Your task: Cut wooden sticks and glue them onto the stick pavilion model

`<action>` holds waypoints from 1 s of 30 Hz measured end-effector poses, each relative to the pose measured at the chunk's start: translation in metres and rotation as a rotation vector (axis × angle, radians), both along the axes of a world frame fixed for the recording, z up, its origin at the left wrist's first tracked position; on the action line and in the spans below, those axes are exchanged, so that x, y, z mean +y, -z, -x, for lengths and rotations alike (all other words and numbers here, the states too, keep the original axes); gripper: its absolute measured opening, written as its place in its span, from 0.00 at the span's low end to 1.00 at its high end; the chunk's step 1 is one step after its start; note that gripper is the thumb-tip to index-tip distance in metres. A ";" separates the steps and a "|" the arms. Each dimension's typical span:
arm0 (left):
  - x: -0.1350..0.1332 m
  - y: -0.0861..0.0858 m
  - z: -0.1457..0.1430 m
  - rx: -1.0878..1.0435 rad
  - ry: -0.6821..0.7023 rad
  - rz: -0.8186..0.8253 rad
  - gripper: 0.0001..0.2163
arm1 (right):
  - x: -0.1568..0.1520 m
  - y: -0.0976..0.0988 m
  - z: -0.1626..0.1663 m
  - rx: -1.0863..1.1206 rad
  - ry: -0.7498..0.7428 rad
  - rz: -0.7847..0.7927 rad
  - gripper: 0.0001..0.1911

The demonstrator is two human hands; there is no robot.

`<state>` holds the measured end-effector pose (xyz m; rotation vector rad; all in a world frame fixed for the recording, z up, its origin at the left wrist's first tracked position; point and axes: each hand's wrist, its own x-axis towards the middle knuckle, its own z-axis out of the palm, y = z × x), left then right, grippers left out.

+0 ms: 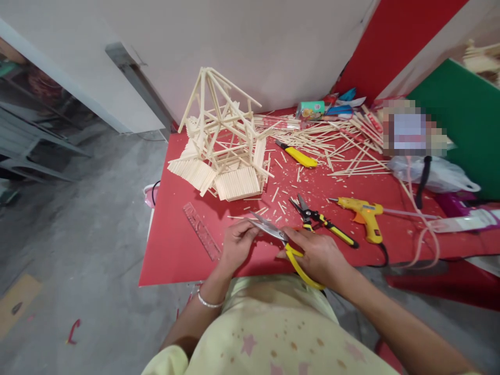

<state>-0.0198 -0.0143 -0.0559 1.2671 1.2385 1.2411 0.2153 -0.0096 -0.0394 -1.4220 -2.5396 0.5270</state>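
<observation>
Scissors (pixel 270 229): yellow handles partly hidden by right hand (pixel 318 255).

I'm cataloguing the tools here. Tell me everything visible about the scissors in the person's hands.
The scissors have silvery metal blades and yellow loop handles. They are held nearly level over the red table, tips pointing left. The right hand grips the handles; the left hand touches the blades near the tips.

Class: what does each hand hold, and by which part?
The right hand grips the scissors by their yellow handles. The left hand pinches something small at the blades, seemingly a thin stick.
</observation>
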 end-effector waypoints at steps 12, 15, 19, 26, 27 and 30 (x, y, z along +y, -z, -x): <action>0.006 0.009 0.004 -0.128 0.023 0.099 0.11 | 0.027 -0.015 0.002 -0.076 -0.059 0.000 0.36; 0.008 0.013 0.008 -0.117 0.018 0.090 0.11 | 0.032 -0.016 0.005 -0.077 -0.091 -0.011 0.36; 0.012 0.016 0.011 -0.136 0.012 0.088 0.13 | 0.035 -0.016 0.008 -0.065 -0.115 0.003 0.36; 0.016 0.012 0.012 -0.182 0.045 0.127 0.14 | 0.034 -0.011 0.009 -0.042 -0.115 -0.019 0.34; 0.016 0.012 0.012 -0.193 0.049 0.131 0.14 | 0.033 -0.010 0.009 -0.032 -0.113 -0.022 0.33; 0.015 0.015 0.013 -0.230 0.067 0.131 0.15 | 0.034 -0.009 0.008 -0.006 -0.115 -0.014 0.33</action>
